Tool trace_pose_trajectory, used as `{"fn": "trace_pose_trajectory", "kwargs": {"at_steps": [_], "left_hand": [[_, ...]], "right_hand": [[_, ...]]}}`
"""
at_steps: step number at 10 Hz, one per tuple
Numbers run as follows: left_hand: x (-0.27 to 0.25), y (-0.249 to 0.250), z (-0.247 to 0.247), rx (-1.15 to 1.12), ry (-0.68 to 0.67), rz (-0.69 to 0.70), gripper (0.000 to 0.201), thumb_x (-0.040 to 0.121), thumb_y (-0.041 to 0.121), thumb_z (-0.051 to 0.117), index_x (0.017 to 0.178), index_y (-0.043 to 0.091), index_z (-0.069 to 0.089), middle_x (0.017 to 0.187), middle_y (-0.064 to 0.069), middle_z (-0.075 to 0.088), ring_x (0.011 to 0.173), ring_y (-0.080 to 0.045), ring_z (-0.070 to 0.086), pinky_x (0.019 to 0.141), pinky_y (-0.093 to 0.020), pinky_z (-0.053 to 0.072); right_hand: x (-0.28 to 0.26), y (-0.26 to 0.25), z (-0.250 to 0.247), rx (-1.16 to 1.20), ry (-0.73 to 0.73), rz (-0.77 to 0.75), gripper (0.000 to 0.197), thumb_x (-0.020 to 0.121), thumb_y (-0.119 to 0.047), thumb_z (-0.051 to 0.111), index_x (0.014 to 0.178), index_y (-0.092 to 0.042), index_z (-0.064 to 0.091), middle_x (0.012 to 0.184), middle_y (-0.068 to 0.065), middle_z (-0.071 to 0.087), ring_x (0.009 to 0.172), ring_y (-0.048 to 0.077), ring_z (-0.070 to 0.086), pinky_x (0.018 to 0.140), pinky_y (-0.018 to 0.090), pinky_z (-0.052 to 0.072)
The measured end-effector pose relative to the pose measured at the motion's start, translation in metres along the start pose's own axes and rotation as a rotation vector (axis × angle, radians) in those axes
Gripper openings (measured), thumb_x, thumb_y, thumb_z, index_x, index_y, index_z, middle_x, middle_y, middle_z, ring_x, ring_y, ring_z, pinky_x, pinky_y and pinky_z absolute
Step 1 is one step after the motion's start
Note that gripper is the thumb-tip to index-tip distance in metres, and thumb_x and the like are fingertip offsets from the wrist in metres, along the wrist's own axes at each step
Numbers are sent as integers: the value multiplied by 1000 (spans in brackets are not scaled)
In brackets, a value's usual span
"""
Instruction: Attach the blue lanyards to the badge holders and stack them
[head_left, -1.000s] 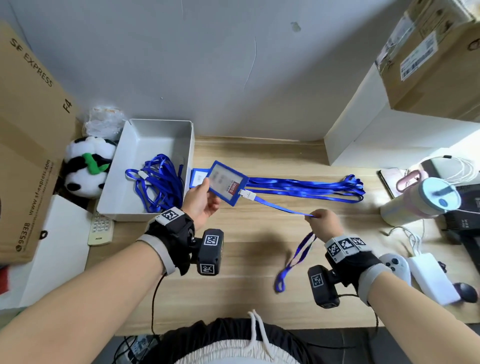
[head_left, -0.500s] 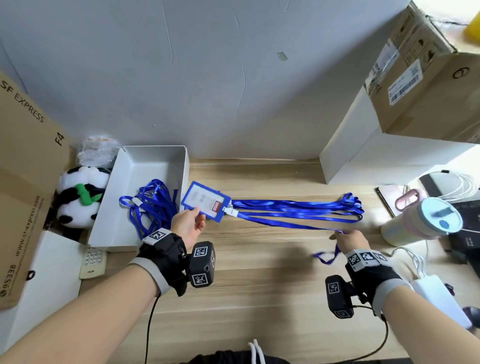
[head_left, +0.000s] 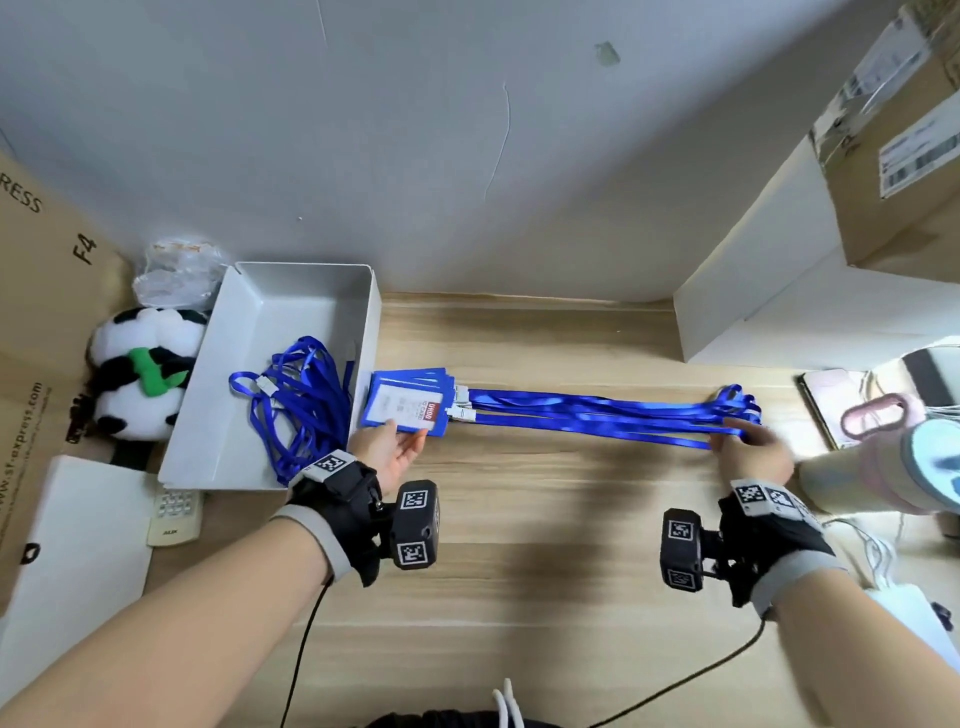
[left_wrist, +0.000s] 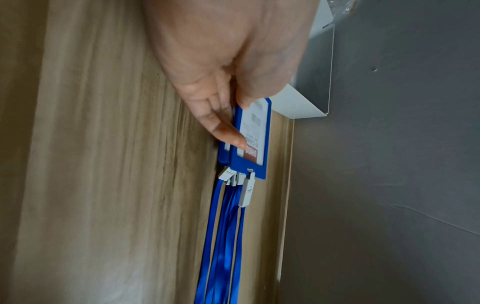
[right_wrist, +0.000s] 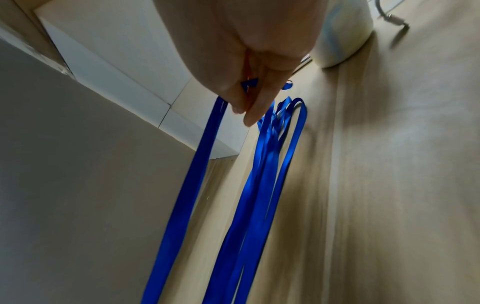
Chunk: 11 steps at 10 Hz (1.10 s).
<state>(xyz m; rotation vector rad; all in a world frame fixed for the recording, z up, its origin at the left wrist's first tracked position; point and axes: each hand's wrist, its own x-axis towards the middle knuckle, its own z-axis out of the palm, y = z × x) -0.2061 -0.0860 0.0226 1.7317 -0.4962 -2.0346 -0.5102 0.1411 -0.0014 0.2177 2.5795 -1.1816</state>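
Done so far: a stack of badge holders (head_left: 408, 402) lies on the desk (head_left: 519, 545) just right of the white box (head_left: 291, 291), each with a white clip (head_left: 460, 413) at its right edge and a lanyard attached; I count several edges but cannot tell the exact number.
Step in hand: the top holder looks to be going onto the stack, its strap being laid out along the others.
Left hand (head_left: 392, 454): thumb on the face of the top holder and fingers (left_wrist: 226, 131) at its near edge, pinching it (the wrist view shows this best).
Right hand (head_left: 753, 457): thumb and fingers pinch the far loop of one lanyard (right_wrist: 207, 144), slightly raised; the other straps (head_left: 597, 418) lie flat beside it.
Left to do: loose lanyards (head_left: 301, 405) sit tangled in the box, so more holders probably remain to be fitted (none spare are visible).
Edges, left: the box wall is touching or nearly touching the stack, so no room to slide that way.
Edges, right: the loops end near a phone (head_left: 823, 405) and a tumbler (head_left: 883, 467); the right hand is just beside the tumbler.
Open room: the near half of the desk.
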Motion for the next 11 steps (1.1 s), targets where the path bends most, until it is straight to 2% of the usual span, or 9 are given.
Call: {"fn": "trace_pose_trajectory", "kwargs": {"at_steps": [1, 2, 3, 4, 5, 7, 9, 10, 11], "left_hand": [[11, 7, 8, -40, 30, -9, 34, 100, 8, 37, 131, -5, 41, 80, -13, 54, 70, -19, 54, 42, -20, 52], [23, 9, 14, -40, 60, -25, 34, 99, 11, 40, 130, -3, 43, 81, -12, 54, 70, -18, 55, 47, -22, 54], [30, 8, 16, -47, 80, -26, 30, 99, 13, 41, 126, 0, 47, 89, -14, 59, 73, -18, 56, 53, -22, 55], [34, 9, 13, -56, 86, -63, 20, 98, 16, 44, 112, 3, 50, 121, -19, 59, 86, -21, 61, 76, -27, 51], [40, 7, 10, -64, 112, -72, 21, 97, 17, 48, 111, 2, 51, 125, -20, 58, 100, -24, 62, 79, -27, 50], [45, 1, 10, 14, 167, -97, 22, 97, 22, 49, 87, 2, 52, 123, -18, 60, 77, -16, 61, 74, -27, 52], [32, 2, 9, 34, 83, -143, 40, 99, 23, 41, 128, -4, 44, 136, -18, 50, 128, -23, 48, 96, -29, 42], [24, 1, 6, 70, 24, -159, 44, 99, 23, 42, 134, -2, 40, 130, -16, 55, 110, -21, 58, 89, -28, 46], [13, -1, 4, 169, -31, -168, 39, 99, 24, 42, 129, 0, 45, 94, -7, 61, 75, -14, 53, 72, -24, 46]], "right_hand": [[3, -6, 13, -52, 39, -64, 32, 84, -8, 55, 114, -10, 66, 108, 17, 67, 101, 30, 62, 96, 32, 43], [7, -7, 31, -69, -27, -80, 36, 86, -11, 54, 122, -6, 60, 116, 17, 65, 112, 29, 58, 100, 32, 40], [11, -6, 44, -111, -68, -84, 42, 87, -13, 53, 128, -2, 53, 129, 17, 58, 121, 29, 53, 104, 32, 36], [17, -6, 52, -122, -87, -42, 48, 89, -12, 50, 136, -3, 45, 139, 15, 49, 129, 28, 45, 109, 34, 32], [24, -1, 57, -118, -136, -9, 51, 89, -10, 49, 139, -3, 42, 142, 15, 45, 130, 29, 43, 109, 36, 33], [26, 4, 56, -151, -76, -57, 45, 86, -5, 48, 131, -6, 52, 143, 17, 39, 135, 25, 33, 113, 34, 26], [16, 5, 54, -101, -83, -48, 47, 76, -18, 48, 122, -10, 59, 130, 16, 54, 121, 31, 50, 107, 42, 37], [10, 9, 52, -94, -100, -75, 38, 82, -9, 50, 120, -9, 60, 128, 17, 54, 122, 31, 49, 107, 40, 37], [-6, 9, 54, -89, -118, -91, 36, 82, -6, 48, 115, -11, 62, 123, 19, 56, 117, 32, 51, 103, 37, 39]]}}
